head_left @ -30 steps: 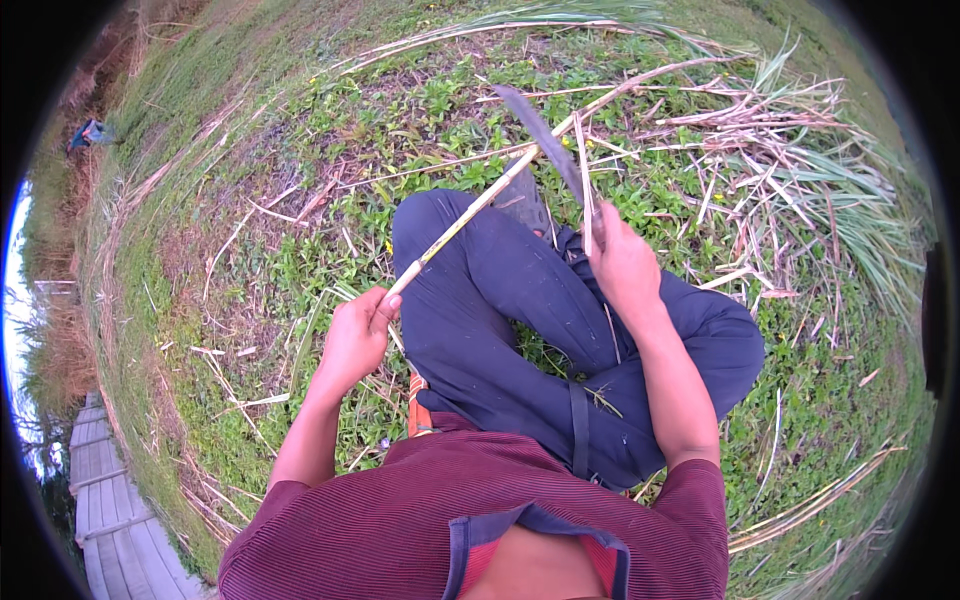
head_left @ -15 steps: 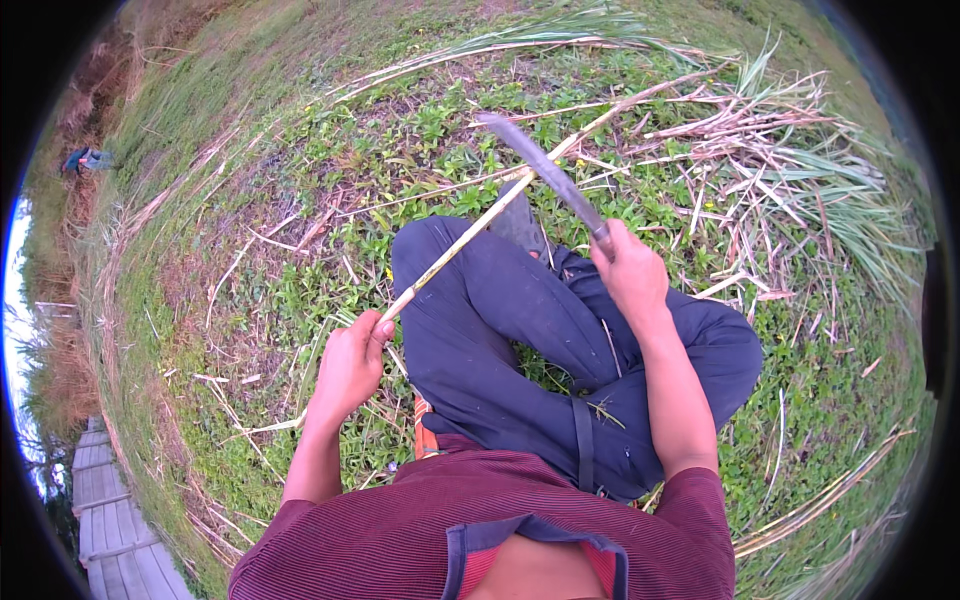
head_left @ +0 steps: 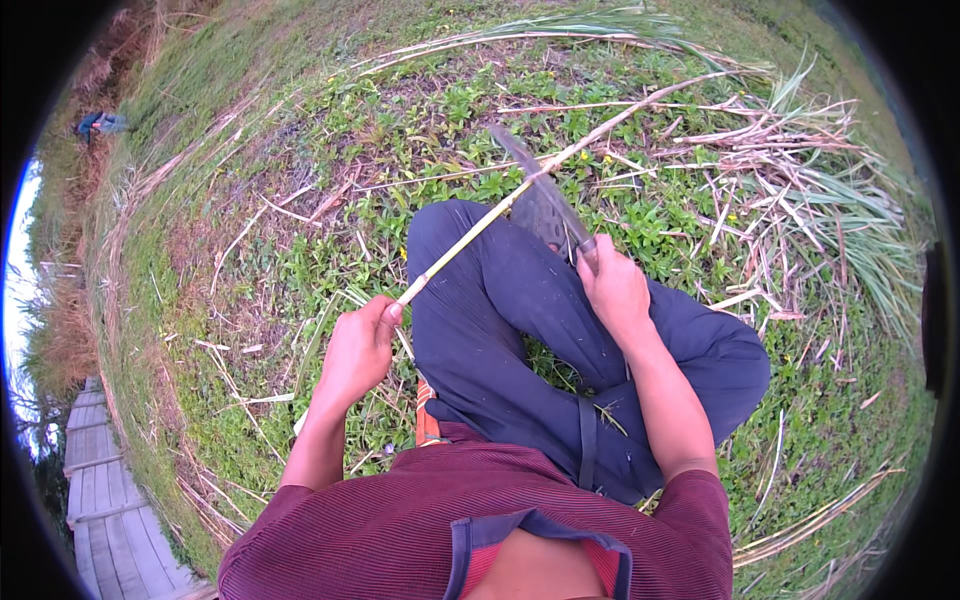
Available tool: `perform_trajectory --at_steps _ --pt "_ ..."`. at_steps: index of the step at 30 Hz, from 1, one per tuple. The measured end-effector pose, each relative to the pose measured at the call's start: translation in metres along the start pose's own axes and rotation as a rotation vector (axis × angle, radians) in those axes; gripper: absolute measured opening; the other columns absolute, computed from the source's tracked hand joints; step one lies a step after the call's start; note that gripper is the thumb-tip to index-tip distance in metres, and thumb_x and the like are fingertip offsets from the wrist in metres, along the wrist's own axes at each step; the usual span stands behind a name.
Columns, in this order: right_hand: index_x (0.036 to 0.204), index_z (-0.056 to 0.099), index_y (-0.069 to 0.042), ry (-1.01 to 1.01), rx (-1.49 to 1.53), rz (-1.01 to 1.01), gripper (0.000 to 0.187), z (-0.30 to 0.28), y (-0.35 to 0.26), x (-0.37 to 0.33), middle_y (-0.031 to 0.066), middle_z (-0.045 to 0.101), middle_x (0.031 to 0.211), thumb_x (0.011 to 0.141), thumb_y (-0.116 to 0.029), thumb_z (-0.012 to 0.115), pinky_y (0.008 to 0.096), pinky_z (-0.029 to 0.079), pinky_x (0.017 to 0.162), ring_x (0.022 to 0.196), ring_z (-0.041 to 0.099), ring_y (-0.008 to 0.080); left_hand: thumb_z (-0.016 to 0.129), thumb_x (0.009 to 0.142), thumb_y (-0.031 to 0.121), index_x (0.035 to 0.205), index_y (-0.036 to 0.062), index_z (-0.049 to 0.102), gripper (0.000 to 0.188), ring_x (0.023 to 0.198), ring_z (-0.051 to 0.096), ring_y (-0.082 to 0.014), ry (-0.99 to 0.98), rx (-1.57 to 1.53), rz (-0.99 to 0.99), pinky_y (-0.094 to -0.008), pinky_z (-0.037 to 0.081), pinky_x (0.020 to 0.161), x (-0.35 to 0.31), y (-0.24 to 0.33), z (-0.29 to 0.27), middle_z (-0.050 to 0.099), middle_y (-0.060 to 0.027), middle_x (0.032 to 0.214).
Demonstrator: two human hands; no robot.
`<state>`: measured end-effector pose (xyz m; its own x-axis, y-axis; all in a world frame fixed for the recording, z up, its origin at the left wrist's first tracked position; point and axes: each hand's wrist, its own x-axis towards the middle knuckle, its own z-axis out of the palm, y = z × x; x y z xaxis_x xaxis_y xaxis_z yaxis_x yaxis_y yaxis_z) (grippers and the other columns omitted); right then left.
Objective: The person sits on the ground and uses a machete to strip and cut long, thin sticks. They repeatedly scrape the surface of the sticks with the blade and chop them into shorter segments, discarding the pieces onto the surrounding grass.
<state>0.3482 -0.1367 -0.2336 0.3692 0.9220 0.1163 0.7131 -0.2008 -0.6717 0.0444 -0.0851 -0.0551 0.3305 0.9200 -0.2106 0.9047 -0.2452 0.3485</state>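
A long, thin, yellowish cane stalk point(head_left: 468, 238) runs slantwise from my left hand point(head_left: 358, 348) across my bent knee and out to the upper right. That hand is closed round the stalk's near end, thumb on top. In my right hand point(head_left: 614, 288), a knife point(head_left: 562, 202) with a long, dark, slightly curved blade is gripped by its handle. The blade crosses the stalk beyond my knee and appears to touch it. Past that crossing, the stalk looks browner and rougher.
Cut canes with green leaves point(head_left: 850, 200) lie heaped at the right. Long stalks point(head_left: 820, 515) lie at lower right, and dry bits litter the weedy grass. Grey planks point(head_left: 110, 510) stand at the lower left. Far off at the upper left is a person point(head_left: 100, 124).
My right hand and the knife have shifted slightly left and down, bringing the blade a little nearer to my knee along the stalk. My left hand keeps its hold, slightly higher in view.
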Motion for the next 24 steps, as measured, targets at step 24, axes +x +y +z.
perform_trajectory --at_steps 24 --pt "0.101 0.057 -0.009 0.13 0.067 0.074 0.026 -0.008 0.027 0.03 0.0152 0.07 0.077 0.089 -0.027 0.07 0.0498 0.054 0.061 0.07 0.069 0.0385 0.062 0.098 0.017 0.098 0.0038 0.067 0.014 0.055 0.06 -0.0358 0.263 0.171 0.12 -0.0442 0.043 0.052 -0.012 0.007 -0.004 0.064 -0.0163 0.067"
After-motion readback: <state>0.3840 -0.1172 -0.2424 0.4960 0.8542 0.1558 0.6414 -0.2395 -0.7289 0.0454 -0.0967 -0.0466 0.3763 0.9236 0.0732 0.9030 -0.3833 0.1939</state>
